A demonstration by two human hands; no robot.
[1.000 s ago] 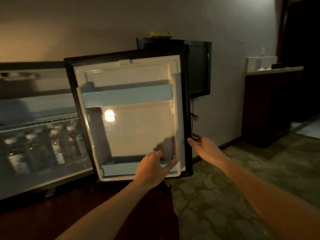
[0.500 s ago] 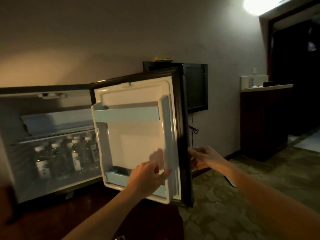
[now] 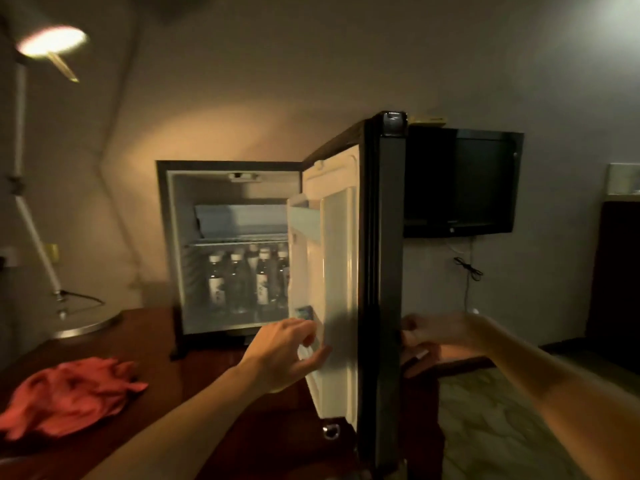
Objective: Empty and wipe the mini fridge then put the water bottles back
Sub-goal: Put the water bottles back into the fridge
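Note:
The black mini fridge point(image 3: 172, 237) stands on a dark wooden desk point(image 3: 207, 393), and its door point(image 3: 389, 271) is swung open, edge-on to me. Several water bottles point(image 3: 239, 282) with white caps stand on the fridge floor under a wire shelf. My left hand point(image 3: 284, 355) is on the door's white inner side, low down, with fingers and thumb curled on the lower door shelf. My right hand point(image 3: 436, 337) touches the door's outer side at the same height; it is blurred. A crumpled red cloth point(image 3: 69, 393) lies on the desk at the left.
A desk lamp point(image 3: 52, 41) is lit at the upper left, and its round base point(image 3: 86, 325) sits on the desk beside the fridge. A black TV point(image 3: 460, 181) hangs on the wall behind the door. A dark cabinet point(image 3: 616, 271) stands at the far right on patterned carpet.
The door has swung from facing me to edge-on, and both hands stayed on it. The view has shifted left, so the fridge interior, lamp and red cloth now show.

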